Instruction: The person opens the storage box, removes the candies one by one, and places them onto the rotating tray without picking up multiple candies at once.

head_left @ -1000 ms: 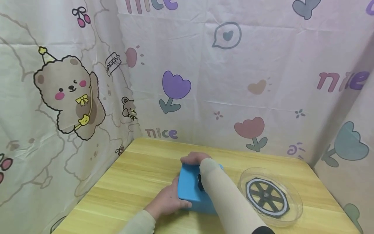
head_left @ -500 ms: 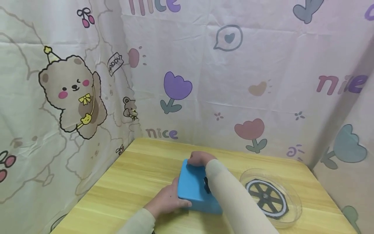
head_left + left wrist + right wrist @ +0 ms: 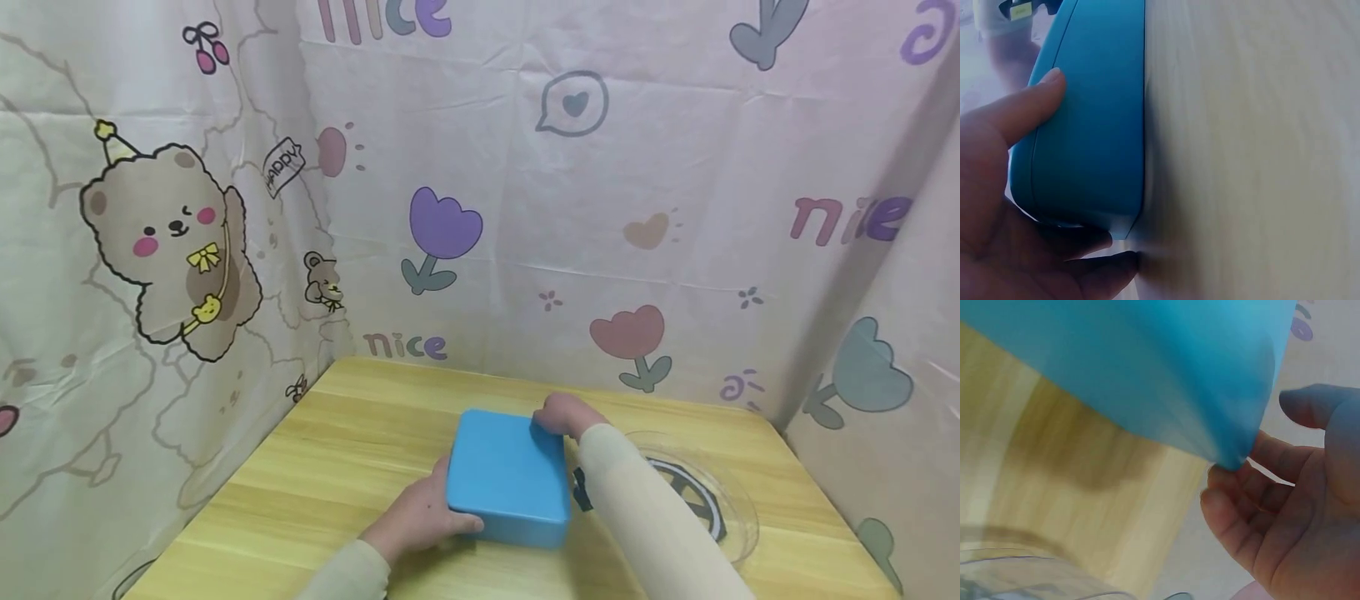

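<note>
A blue lidded box [image 3: 510, 467] lies flat on the wooden table, its lid on. At its near left corner my left hand [image 3: 420, 512] grips it, the thumb on the front wall and the fingers along the left side. The left wrist view shows that thumb lying across the lid seam [image 3: 1033, 169]. My right hand [image 3: 567, 415] is at the box's far right corner. In the right wrist view its curled fingers [image 3: 1229, 519] touch that corner, while the thumb [image 3: 1307, 406] stands apart from the box.
Right of the box lies a clear round dish [image 3: 753, 533] with a dark spoked, wheel-like shape inside it, partly hidden by my right sleeve [image 3: 645, 508]. A printed cloth [image 3: 510, 350] hangs behind the wooden table [image 3: 315, 458] and along both sides.
My right hand has moved right along the box's far edge, from the far left corner to the far right one. The left hand keeps its grip at the near left corner.
</note>
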`<state>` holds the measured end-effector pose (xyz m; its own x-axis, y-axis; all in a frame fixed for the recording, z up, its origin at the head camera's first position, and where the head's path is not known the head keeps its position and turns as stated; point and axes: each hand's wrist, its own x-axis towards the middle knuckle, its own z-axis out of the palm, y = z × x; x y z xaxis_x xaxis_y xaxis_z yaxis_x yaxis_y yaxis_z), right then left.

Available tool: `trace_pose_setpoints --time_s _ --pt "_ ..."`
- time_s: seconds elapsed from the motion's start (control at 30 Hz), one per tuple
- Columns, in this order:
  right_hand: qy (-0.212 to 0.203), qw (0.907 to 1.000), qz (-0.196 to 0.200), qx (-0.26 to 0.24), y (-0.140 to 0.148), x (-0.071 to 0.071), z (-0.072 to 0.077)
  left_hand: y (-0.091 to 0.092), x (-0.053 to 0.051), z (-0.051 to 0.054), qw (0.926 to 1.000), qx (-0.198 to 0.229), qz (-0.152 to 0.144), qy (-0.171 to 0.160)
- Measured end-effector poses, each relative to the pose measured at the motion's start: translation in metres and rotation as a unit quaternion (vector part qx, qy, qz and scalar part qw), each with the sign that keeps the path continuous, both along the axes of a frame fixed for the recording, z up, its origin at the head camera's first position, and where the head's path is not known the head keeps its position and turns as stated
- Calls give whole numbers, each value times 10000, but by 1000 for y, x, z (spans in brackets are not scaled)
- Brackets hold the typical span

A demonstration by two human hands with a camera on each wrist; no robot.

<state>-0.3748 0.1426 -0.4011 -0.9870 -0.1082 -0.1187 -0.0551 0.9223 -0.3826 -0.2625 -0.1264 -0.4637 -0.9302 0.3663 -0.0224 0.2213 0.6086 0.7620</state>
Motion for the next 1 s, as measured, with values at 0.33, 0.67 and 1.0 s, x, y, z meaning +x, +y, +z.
trace_pose_setpoints --time_s 0.33,0.67,1.0 --pt "-95 9994 -1 -336 6 3 -9 0 1 -2 9999 -77 64 116" --pt "-243 9983 -126 -518 3 1 -10 1 -1 1 9998 -200 -31 87" --pt "-132 9977 -253 -622 3 3 -12 1 -1 1 9999 -79 -102 47"
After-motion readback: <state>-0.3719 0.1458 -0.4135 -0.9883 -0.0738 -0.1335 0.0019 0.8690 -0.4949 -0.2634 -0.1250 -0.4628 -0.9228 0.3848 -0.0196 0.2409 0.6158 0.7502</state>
